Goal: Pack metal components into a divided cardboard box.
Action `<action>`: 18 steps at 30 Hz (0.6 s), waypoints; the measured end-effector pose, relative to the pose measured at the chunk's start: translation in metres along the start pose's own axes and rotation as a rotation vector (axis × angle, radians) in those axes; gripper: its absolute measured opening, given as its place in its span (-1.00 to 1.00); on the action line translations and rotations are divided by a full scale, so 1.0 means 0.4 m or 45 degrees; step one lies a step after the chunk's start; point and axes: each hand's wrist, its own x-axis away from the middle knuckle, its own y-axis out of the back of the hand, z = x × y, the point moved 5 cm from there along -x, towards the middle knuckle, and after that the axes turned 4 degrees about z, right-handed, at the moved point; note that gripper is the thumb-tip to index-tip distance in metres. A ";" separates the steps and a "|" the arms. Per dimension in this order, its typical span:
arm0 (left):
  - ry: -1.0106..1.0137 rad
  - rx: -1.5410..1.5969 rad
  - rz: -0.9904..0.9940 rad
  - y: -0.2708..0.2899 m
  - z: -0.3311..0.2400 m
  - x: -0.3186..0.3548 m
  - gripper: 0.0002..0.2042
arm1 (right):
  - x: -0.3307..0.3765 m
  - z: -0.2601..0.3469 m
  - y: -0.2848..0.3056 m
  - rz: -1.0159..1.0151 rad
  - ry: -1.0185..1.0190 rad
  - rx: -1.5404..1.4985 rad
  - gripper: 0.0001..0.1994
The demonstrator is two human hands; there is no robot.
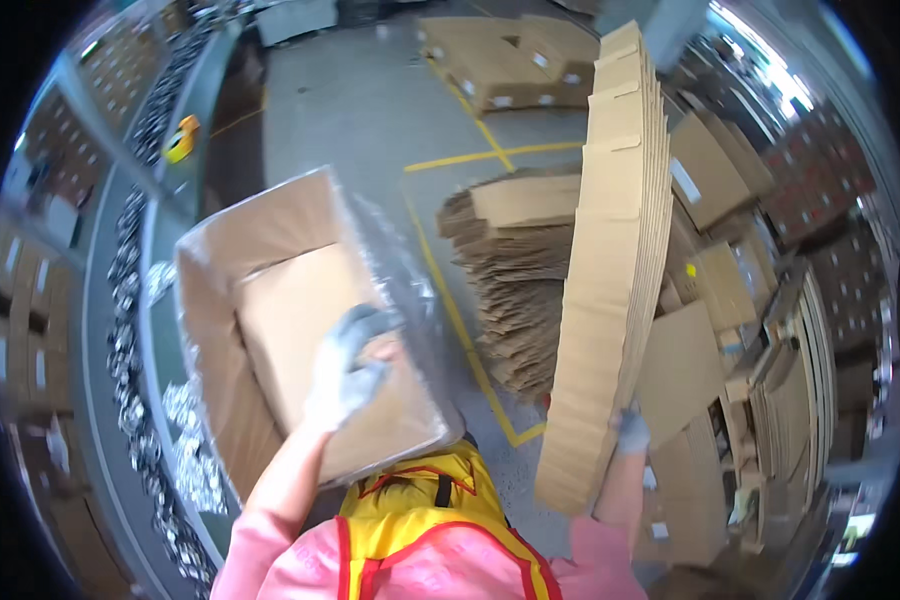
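Observation:
My left hand (pixel 348 368), in a grey glove, grips the near rim of an open cardboard box (pixel 270 320) lined with a clear plastic bag. The box is tilted, its open top facing me, held up over the edge of the conveyor. My right hand (pixel 631 432), also gloved, grips the lower edge of a tall bundle of flattened cardboard boxes (pixel 610 260) that stands upright on its end and leans slightly left. I wear pink sleeves and a yellow and red vest (pixel 435 530).
A roller conveyor (pixel 130 330) runs along the left, with foil packets (pixel 185 430) lying on it. A low stack of flat cartons (pixel 515 290) sits on the grey floor with yellow lines (pixel 460 320). More cardboard piles (pixel 730 300) crowd the right side.

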 end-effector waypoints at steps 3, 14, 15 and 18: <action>0.285 0.739 0.042 -0.015 -0.049 0.022 -0.15 | 0.161 0.195 -0.127 0.414 -0.039 0.222 -0.15; 0.896 1.620 -0.407 0.063 0.114 0.378 0.10 | 0.552 0.468 -0.587 1.299 0.090 0.172 0.01; 1.002 1.633 -0.377 0.079 0.125 0.413 0.11 | 0.570 0.467 -0.607 1.323 0.010 0.120 0.00; 1.250 1.710 -0.392 0.090 0.192 0.500 0.17 | 0.573 0.504 -0.643 1.336 0.035 0.159 -0.01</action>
